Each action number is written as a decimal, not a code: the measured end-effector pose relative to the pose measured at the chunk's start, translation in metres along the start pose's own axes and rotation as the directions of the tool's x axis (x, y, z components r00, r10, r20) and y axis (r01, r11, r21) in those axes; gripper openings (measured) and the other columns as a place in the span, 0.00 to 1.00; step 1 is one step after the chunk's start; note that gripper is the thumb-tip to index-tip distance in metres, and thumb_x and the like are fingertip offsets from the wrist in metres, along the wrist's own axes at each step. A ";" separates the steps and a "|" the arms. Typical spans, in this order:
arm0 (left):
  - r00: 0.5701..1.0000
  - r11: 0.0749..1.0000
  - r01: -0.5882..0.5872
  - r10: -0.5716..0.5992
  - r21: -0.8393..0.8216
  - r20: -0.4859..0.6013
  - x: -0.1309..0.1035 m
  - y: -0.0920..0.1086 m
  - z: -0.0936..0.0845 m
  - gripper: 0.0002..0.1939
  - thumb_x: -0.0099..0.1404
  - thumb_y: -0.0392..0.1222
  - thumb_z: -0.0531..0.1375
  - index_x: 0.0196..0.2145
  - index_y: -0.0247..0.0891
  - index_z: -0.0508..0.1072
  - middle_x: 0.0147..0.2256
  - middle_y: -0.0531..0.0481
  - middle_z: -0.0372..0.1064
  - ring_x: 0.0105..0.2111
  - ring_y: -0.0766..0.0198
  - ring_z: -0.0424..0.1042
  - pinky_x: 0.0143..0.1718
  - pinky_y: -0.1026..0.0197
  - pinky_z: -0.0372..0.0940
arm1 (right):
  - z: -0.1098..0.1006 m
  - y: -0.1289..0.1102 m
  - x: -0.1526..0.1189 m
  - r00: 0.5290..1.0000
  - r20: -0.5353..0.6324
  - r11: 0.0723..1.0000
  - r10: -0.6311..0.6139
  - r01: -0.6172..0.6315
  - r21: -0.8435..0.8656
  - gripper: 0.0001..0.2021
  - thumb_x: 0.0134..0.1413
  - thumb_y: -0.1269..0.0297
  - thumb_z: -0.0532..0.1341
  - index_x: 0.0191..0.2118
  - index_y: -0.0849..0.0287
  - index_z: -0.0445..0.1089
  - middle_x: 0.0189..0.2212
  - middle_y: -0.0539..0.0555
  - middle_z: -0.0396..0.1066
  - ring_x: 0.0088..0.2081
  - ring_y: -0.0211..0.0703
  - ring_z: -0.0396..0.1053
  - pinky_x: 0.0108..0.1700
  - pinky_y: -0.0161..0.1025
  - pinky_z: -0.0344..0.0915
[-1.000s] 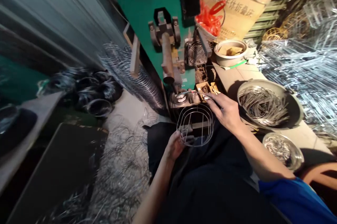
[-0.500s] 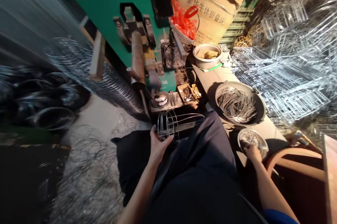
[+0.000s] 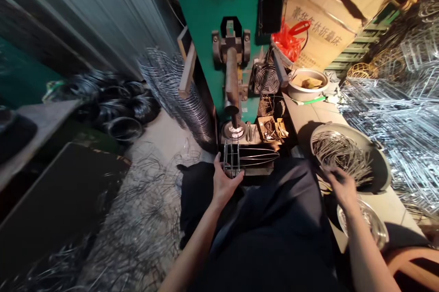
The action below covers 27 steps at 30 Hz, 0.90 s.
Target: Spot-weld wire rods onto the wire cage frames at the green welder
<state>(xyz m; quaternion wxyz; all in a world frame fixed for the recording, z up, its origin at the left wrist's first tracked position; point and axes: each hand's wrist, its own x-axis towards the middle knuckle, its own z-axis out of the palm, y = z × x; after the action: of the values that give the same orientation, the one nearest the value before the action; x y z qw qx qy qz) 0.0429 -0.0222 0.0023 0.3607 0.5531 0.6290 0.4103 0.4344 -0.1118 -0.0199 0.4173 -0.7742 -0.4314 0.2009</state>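
My left hand [image 3: 223, 186] grips a small wire frame [image 3: 232, 157] between thumb and fingers, just above my lap. Thin looped wires stretch from the frame to the right. The frame sits in front of the round lower part [image 3: 234, 131] of a green machine [image 3: 202, 22]. My right hand [image 3: 344, 191] hangs over the near edge of a wide basin [image 3: 383, 168] of bent wires [image 3: 339, 152]. Its fingers are drawn together, and whatever they hold is too small or hidden to name. Below that wrist stands a metal bowl [image 3: 379, 230] of small pieces.
A coiled wire stack [image 3: 178, 95] leans left of the machine. Loose wire scraps [image 3: 144, 219] cover the floor. On the right bench are a white bowl [image 3: 305, 93] and a heap of wire racks [image 3: 404, 118]. A small tool tray [image 3: 269, 129] lies under the machine.
My right hand has come up out of the metal bowl and forward toward the wire basin. My left hand still holds the frame, now turned more upright. The view has swung left.
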 end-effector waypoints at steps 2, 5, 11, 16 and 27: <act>1.000 1.000 -0.020 0.020 0.014 -0.017 0.000 0.002 -0.001 0.52 0.51 0.48 0.69 0.67 0.40 0.48 0.39 0.50 0.67 0.26 0.66 0.66 0.30 0.60 0.68 | 0.038 -0.076 0.013 0.951 0.188 0.968 -0.246 0.234 0.087 0.17 0.55 0.52 0.62 0.45 0.56 0.76 0.43 0.57 0.78 0.47 0.52 0.75 0.54 0.49 0.68; 0.999 0.999 -0.034 0.034 0.024 -0.034 -0.002 0.004 -0.005 0.52 0.51 0.46 0.69 0.67 0.38 0.48 0.40 0.48 0.68 0.30 0.63 0.69 0.33 0.57 0.69 | 0.092 -0.155 0.018 0.727 0.370 0.808 -0.579 0.572 0.141 0.12 0.64 0.59 0.58 0.46 0.53 0.76 0.45 0.53 0.78 0.51 0.47 0.73 0.57 0.46 0.65; 0.995 1.000 -0.013 0.015 0.018 -0.098 0.000 0.007 -0.021 0.51 0.51 0.48 0.69 0.66 0.40 0.49 0.41 0.48 0.68 0.31 0.62 0.70 0.33 0.58 0.69 | 0.155 -0.175 0.014 0.505 0.488 0.572 -0.712 0.820 -0.015 0.12 0.66 0.66 0.55 0.47 0.53 0.75 0.43 0.55 0.79 0.53 0.49 0.72 0.58 0.53 0.58; 0.993 0.999 0.031 -0.029 0.017 -0.117 0.012 0.005 -0.030 0.51 0.52 0.49 0.70 0.66 0.39 0.49 0.40 0.48 0.69 0.31 0.61 0.70 0.34 0.57 0.69 | 0.170 -0.174 0.014 0.492 0.405 0.504 -0.771 0.860 -0.085 0.13 0.65 0.70 0.57 0.50 0.52 0.74 0.44 0.54 0.79 0.55 0.50 0.70 0.60 0.55 0.50; 0.974 0.996 0.012 -0.031 -0.084 -0.226 0.035 0.001 -0.036 0.50 0.52 0.49 0.70 0.66 0.42 0.50 0.37 0.52 0.67 0.28 0.65 0.66 0.33 0.61 0.67 | 0.189 -0.208 0.034 0.466 0.333 0.502 -0.820 0.864 0.026 0.09 0.67 0.65 0.57 0.44 0.50 0.76 0.41 0.52 0.80 0.52 0.47 0.72 0.58 0.51 0.50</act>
<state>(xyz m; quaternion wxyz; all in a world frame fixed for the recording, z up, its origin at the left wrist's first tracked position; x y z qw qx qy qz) 0.0060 0.0078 0.0180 0.3135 0.4803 0.6546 0.4924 0.2221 0.0639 0.0442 0.3325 -0.4475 -0.8286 0.0522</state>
